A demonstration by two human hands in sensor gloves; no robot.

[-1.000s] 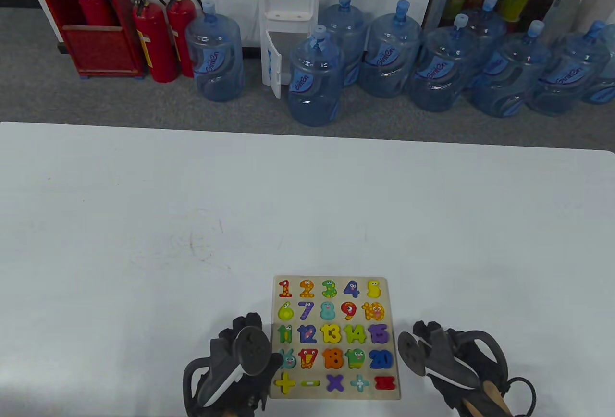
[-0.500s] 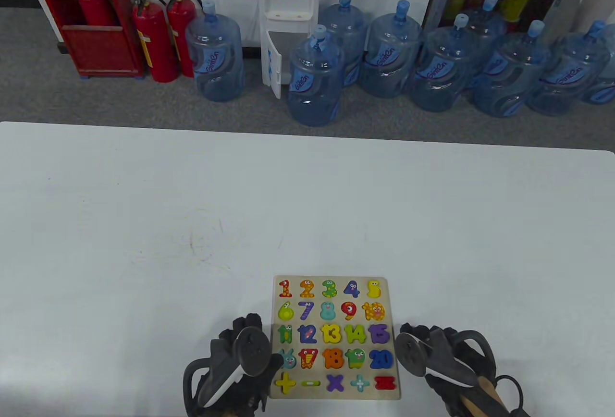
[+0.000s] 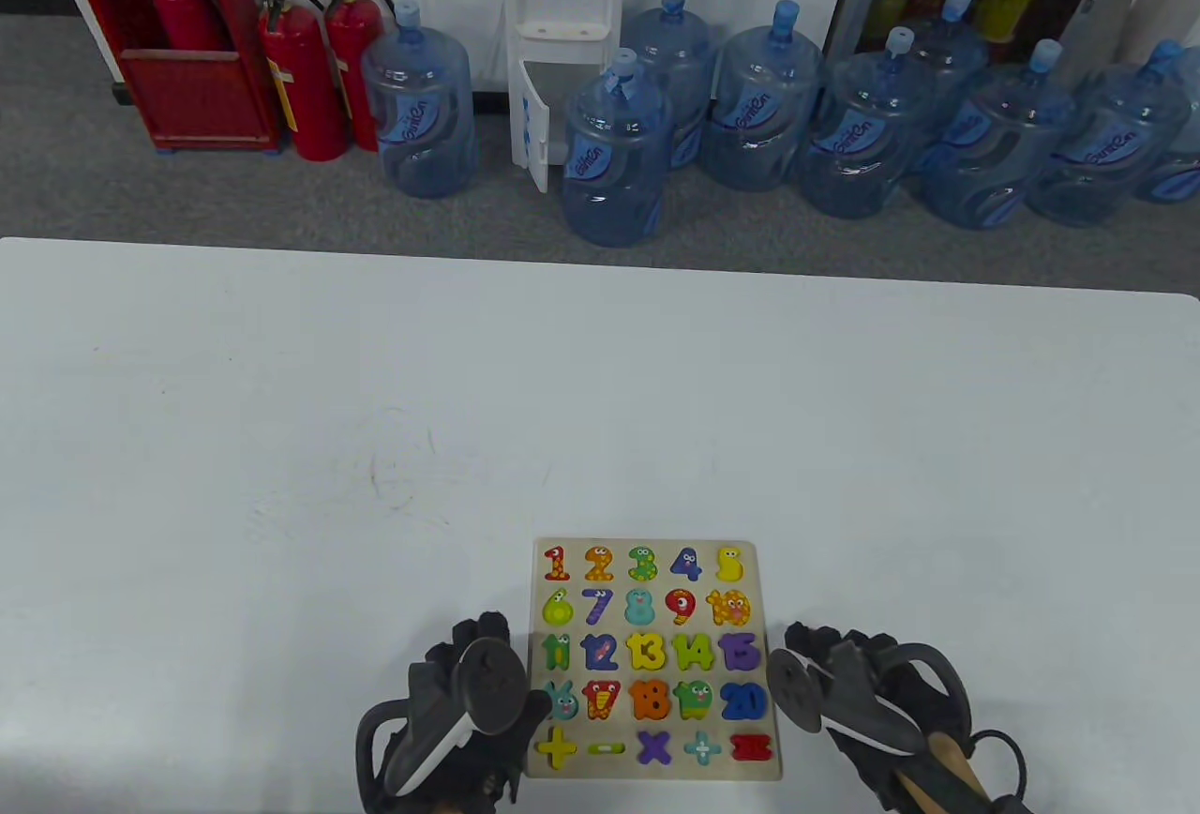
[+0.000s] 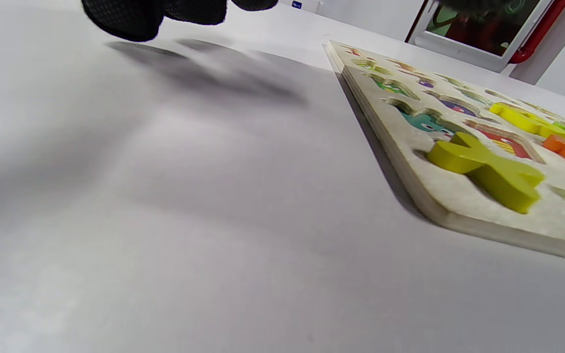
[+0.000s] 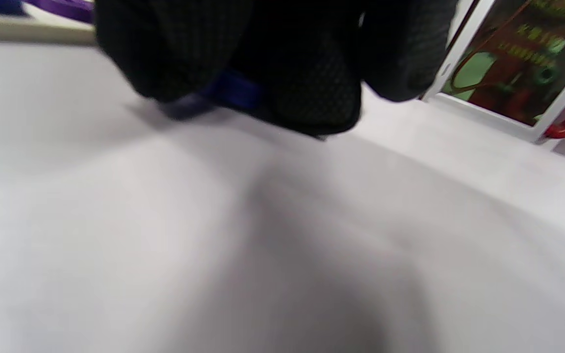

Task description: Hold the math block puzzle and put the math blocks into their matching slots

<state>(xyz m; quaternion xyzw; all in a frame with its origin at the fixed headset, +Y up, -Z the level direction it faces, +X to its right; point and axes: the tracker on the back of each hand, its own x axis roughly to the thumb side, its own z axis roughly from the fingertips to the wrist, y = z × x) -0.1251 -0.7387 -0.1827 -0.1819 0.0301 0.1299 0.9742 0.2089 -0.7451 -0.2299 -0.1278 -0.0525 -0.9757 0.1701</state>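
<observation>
Pale wood, the board (image 3: 653, 659) lies flat on the white table (image 3: 281, 429) at its near edge, between the two gloved hands, with every slot in the table view seemingly filled by a coloured number or sign. The left hand (image 3: 464, 701) sits just beside the board's left edge; in the left wrist view its fingertips (image 4: 135, 17) hang above bare table, apart from the board, holding nothing, though how wide they spread I cannot tell. The right hand (image 3: 867, 687) is just beside the right edge, level with the 20 (image 3: 745, 700). In the blurred right wrist view its fingers (image 5: 282, 73) curl low to the table with something blue (image 5: 231, 93) at their tips; whether that is a block in the grip or only the board's edge seen past them, I cannot tell. The yellow plus (image 4: 486, 169) stands proud of its slot at the near left corner, closest to the left hand, and looks like the piece to press home.
</observation>
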